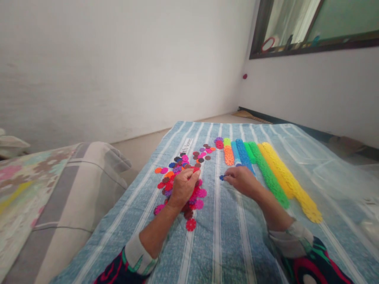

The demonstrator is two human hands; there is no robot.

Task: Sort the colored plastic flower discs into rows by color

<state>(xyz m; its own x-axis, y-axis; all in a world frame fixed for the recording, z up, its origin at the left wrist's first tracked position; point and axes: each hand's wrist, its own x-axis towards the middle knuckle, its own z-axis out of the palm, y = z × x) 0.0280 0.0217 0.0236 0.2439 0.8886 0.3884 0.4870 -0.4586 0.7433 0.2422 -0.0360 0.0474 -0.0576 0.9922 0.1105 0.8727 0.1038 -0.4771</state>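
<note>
My left hand is over a loose pile of notched plastic snowflake discs in red, pink, orange, purple, brown and dark colours. Its fingers are closed, with a red snowflake disc at the tips. A lone red disc lies at the near end of the pile. My right hand pinches a dark blue snowflake disc between thumb and fingers, just above the cloth. Overlapping rows of discs lie by colour beyond and right of it: orange, blue, green and yellow.
A blue cloth with white stripes covers the work surface. Clear plastic is spread along its right side. A grey and white padded edge stands to the left. Walls and a window are behind.
</note>
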